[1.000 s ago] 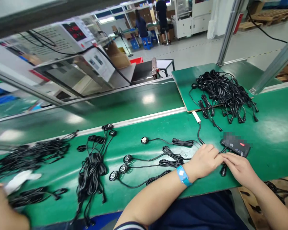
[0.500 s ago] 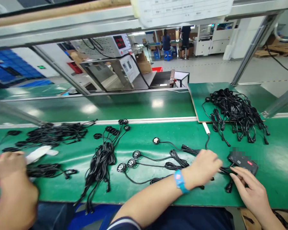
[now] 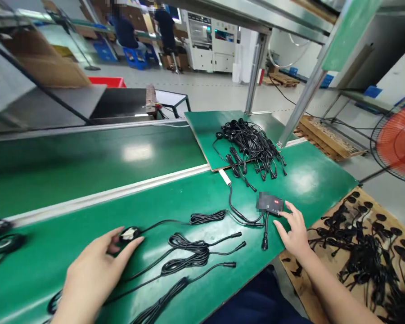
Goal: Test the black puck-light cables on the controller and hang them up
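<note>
My left hand point(image 3: 96, 265) reaches over the green bench, its thumb and fingers closed around the edges of a round black disc point(image 3: 129, 234) with a white centre. From that disc a black cable point(image 3: 207, 217) runs through a tied coil to the wiring by a small black box point(image 3: 272, 204). Beside the box is my right hand point(image 3: 294, 231), fingers spread and fingertips at its near edge, with nothing held. A short lead with a black plug point(image 3: 264, 243) hangs from the box. Several coiled cables point(image 3: 189, 256) lie between my hands, plug ends pointing right.
A heap of black cables point(image 3: 253, 144) covers part of a raised green board point(image 3: 202, 130). More cables with discs lie on cardboard point(image 3: 297, 288) at lower right. A red fan point(image 3: 400, 135) stands at the right, and metal posts point(image 3: 254, 76) rise behind the bench.
The view has turned right. My left hand has moved from the cables near the box to the white-centred disc. My right hand has opened beside the box. Another person's hand has left view.
</note>
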Action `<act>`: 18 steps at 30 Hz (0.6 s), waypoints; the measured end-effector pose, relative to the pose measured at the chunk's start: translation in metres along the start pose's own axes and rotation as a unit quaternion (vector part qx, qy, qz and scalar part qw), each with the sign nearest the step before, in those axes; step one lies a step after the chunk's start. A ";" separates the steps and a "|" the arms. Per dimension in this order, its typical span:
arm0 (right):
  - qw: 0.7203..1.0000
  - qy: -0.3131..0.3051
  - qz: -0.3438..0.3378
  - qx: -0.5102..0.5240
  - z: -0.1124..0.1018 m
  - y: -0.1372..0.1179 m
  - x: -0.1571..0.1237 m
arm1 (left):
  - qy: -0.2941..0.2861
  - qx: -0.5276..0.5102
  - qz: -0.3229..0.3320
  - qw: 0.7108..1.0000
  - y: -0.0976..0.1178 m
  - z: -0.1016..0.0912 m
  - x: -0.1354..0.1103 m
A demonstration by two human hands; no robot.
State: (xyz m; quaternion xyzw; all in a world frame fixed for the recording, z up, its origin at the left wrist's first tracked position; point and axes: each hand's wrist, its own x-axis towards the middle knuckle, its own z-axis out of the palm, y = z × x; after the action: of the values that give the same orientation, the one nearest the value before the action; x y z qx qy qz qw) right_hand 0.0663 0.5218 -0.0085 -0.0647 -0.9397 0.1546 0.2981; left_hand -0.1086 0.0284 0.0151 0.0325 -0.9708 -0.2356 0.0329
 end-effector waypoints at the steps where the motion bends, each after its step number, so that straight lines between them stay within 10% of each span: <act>1: 1.000 -0.001 -0.008 -0.001 -0.001 0.001 0.000 | 0.003 -0.007 0.006 1.000 0.003 0.000 -0.001; 18: 1.000 -0.007 -0.018 -0.020 -0.002 0.000 0.010 | 0.039 -0.063 0.076 0.994 0.007 0.002 -0.009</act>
State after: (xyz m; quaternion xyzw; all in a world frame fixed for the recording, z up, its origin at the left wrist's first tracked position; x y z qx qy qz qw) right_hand 0.0600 0.5246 -0.0015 -0.0524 -0.9457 0.1308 0.2929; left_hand -0.1006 0.0367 0.0160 -0.0347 -0.9517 -0.2914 0.0905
